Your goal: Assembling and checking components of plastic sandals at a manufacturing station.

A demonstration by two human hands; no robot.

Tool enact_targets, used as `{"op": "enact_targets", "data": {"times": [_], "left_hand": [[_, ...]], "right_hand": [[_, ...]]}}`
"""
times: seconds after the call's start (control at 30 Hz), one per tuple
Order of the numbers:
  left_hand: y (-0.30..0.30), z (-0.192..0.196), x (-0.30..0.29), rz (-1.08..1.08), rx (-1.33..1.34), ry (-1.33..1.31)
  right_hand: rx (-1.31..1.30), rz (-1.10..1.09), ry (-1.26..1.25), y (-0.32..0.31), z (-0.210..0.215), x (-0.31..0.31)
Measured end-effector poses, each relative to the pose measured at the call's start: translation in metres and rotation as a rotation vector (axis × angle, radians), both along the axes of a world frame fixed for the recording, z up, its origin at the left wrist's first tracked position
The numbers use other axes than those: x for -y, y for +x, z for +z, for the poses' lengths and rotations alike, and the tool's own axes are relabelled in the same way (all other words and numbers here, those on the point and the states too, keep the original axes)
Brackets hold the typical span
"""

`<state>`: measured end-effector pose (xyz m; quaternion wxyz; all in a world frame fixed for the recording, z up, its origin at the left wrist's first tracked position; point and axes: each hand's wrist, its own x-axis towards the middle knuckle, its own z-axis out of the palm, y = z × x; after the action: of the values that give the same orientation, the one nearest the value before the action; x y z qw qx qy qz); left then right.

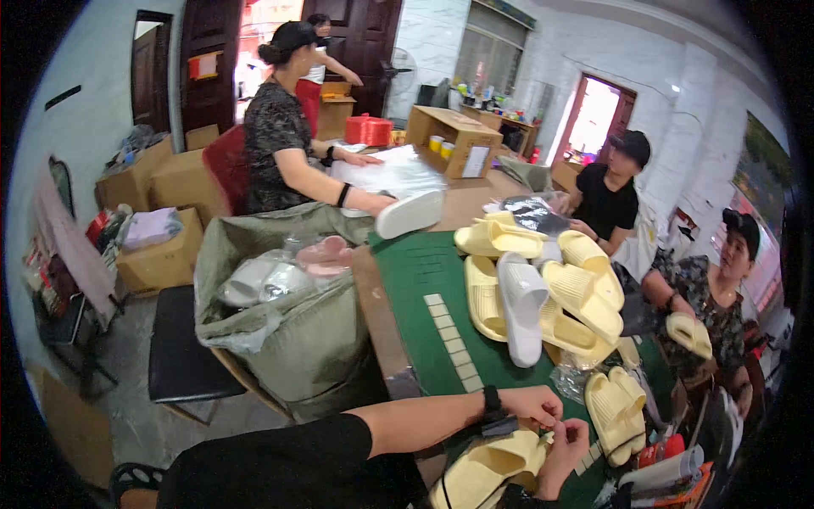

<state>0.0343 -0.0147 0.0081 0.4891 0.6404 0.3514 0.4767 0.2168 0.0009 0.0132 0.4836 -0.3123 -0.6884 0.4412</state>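
Observation:
My left hand (538,405) comes in from the left, a dark band at its wrist, with its fingertips pinched together. Close beside it, my right hand (566,448) is also closed in a pinch. The fingertips meet around something small and pale that I cannot make out. Just below them lies a pair of pale yellow slippers (479,467) with a thin black cord across it. Another yellow pair (616,413), also with a dark cord, rests to the right. Beyond my hands is a heap of yellow slippers (585,297), with a light grey slipper (523,310) on top.
A green mat (407,271) with a strip of pale labels (452,341) covers the table. At left stands a big sack (297,360) of bagged slippers. One co-worker (284,144) handles a white slipper (409,214); another (712,288) holds a yellow one. A bottle-like clear tube (670,468) lies lower right.

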Motion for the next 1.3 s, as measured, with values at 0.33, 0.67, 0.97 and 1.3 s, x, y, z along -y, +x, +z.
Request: {"op": "enact_targets", "data": {"times": [0.33, 0.67, 0.97, 1.3], "left_hand": [[0.004, 0.009, 0.002, 0.007, -0.023, 0.037], [-0.006, 0.0, 0.007, 0.016, 0.001, -0.014], [-0.003, 0.019, 0.017, 0.05, -0.078, -0.129], [0.003, 0.033, 0.01, 0.071, -0.217, -0.14]], "right_hand": [[0.011, -0.026, -0.02, -0.001, 0.014, 0.008], [0.019, -0.032, -0.048, -0.012, 0.009, 0.014], [0.12, -0.112, -0.039, -0.002, 0.029, 0.021], [0.043, -0.142, 0.062, 0.001, 0.011, 0.008]]}}
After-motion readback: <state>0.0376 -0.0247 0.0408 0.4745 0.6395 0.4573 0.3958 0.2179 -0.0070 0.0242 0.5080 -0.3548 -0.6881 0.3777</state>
